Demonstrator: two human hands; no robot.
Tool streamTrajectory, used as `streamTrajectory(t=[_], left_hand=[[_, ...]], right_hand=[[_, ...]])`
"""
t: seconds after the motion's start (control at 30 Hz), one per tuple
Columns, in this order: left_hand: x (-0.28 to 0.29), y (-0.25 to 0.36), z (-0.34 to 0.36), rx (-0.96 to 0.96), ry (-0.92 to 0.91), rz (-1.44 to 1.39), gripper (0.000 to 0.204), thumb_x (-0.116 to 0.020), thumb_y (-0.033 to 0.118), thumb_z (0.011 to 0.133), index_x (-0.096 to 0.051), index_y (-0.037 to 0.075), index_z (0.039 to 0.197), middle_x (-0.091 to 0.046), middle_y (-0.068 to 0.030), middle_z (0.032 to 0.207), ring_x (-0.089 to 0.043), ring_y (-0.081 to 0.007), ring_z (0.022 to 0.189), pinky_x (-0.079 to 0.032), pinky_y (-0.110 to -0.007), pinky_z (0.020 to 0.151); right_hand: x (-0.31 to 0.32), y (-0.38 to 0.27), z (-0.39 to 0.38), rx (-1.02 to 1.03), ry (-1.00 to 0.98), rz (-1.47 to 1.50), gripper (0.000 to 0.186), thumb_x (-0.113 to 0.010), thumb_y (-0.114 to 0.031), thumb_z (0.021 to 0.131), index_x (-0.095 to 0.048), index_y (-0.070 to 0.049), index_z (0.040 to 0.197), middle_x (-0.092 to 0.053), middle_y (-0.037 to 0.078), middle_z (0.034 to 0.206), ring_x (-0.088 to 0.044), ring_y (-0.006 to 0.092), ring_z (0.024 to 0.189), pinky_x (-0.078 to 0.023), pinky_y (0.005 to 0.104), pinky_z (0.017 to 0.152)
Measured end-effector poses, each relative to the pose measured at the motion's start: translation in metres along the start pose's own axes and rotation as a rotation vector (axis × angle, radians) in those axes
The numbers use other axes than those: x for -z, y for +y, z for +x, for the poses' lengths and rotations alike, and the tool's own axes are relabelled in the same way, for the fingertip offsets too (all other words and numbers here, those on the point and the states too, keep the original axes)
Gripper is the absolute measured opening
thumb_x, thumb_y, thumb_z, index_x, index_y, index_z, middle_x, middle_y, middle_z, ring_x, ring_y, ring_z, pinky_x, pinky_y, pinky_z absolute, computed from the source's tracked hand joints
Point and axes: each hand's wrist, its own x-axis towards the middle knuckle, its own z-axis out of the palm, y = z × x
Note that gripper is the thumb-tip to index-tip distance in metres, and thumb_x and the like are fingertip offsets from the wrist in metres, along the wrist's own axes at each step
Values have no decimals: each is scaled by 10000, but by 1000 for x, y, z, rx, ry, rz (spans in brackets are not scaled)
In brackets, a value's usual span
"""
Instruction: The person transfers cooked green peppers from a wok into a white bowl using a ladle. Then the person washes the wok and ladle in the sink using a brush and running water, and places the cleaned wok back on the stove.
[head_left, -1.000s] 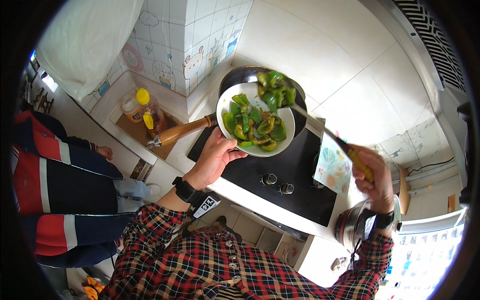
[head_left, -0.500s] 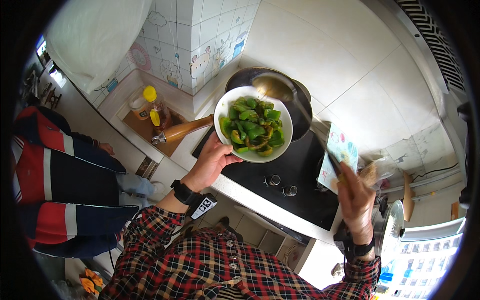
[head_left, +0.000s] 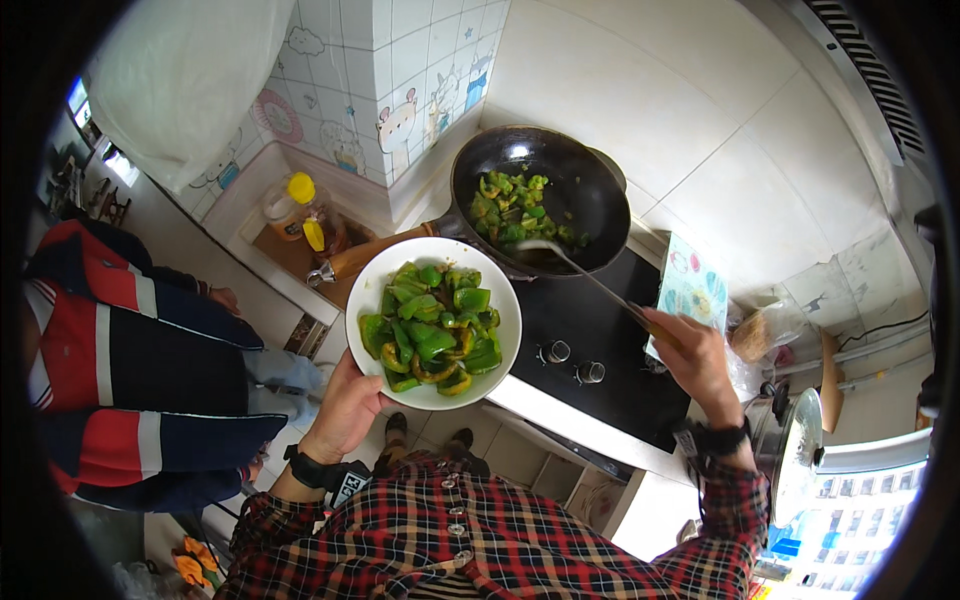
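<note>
My left hand (head_left: 348, 400) grips the rim of a round white dish (head_left: 510, 330) heaped with cut green peppers (head_left: 430, 330), low and in front of the black wok (head_left: 595, 195). My right hand (head_left: 690, 355) is closed on the handle of a metal ladle (head_left: 585, 275), whose head rests in the wok among more green pepper pieces (head_left: 510, 205). The wok, with a wooden handle (head_left: 385, 245) pointing left, sits at the back of the black cooktop (head_left: 570, 325).
Bottles with yellow lids (head_left: 302, 188) stand in the left corner recess. Another person in a striped jacket (head_left: 160, 360) is at the left. A patterned board (head_left: 685, 280) leans right of the cooktop. A steel pot (head_left: 790, 450) stands at the right edge, a plastic bag (head_left: 770, 330) behind it.
The dish in my left hand has moved down and left, away from the wok. The ladle's head has dropped into the wok, uncovering the peppers there.
</note>
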Motion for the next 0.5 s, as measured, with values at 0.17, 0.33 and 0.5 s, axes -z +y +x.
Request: streamTrajectory(t=[0.17, 0.33, 0.5], left_hand=[[7, -3, -4, 12, 6, -27, 625, -546, 77, 888, -259, 0, 1438, -473, -160, 1364, -561, -290, 1205, -546, -454, 936], [8, -5, -5, -10, 9, -40, 624, -553, 87, 890, -268, 12, 1440, -478, -150, 1362, -563, -278, 1200, -547, -445, 931], [6, -3, -3, -14, 7, -29, 619, -543, 86, 894, -268, 20, 1445, -474, -145, 1365, -558, -270, 1206, -537, -438, 948]], right_hand=[[-58, 9, 52, 19, 168, -156, 363, -651, -121, 823, -648, -148, 1185, -623, 89, 758, -641, 310, 684, -511, 406, 587], [-71, 6, 94, 154, 351, -265, 348, -632, -125, 829, -649, -180, 1173, -605, 74, 779, -637, 307, 645, -521, 408, 562], [-81, 1, 128, 320, 281, -561, 366, -609, -105, 827, -653, -215, 1173, -535, 46, 794, -639, 228, 686, -526, 375, 566]])
